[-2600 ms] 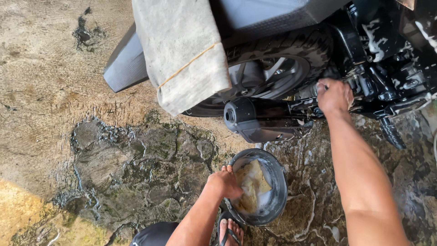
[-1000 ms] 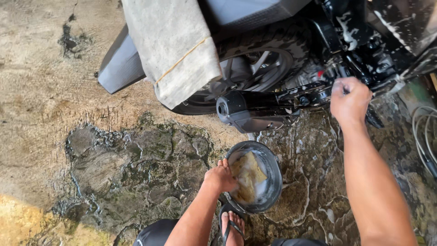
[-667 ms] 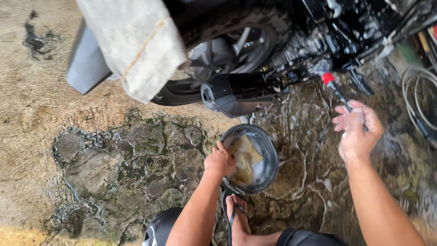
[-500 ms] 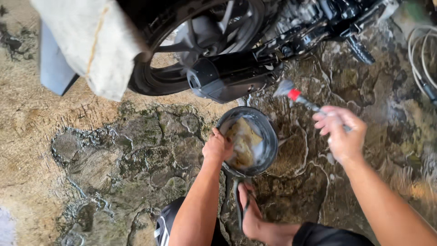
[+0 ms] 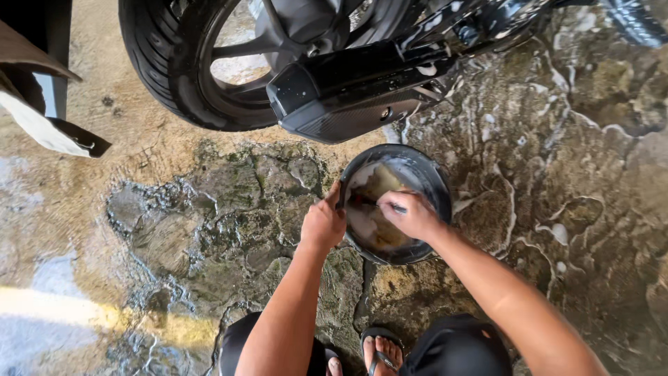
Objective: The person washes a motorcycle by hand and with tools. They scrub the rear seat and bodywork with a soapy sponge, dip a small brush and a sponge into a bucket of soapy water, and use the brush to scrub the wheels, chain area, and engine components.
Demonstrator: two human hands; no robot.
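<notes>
A dark round basin (image 5: 431, 175) of murky soapy water stands on the wet ground just below a motorcycle's exhaust (image 5: 348, 97). My left hand (image 5: 322, 224) grips the basin's left rim. My right hand (image 5: 412, 213) is over the basin, closed on a small brush with a red head (image 5: 363, 202) that dips into the water. Most of the brush handle is hidden in my fist.
The motorcycle's rear wheel (image 5: 188, 63) and engine parts fill the top. A grey cloth (image 5: 31, 115) hangs at the upper left. The concrete floor (image 5: 209, 223) is wet and foamy. My sandalled foot (image 5: 381, 351) is right below the basin.
My right hand left the motorcycle's engine area and came down with the brush into the basin. The view tilted downward and closer. My left hand stayed on the basin rim.
</notes>
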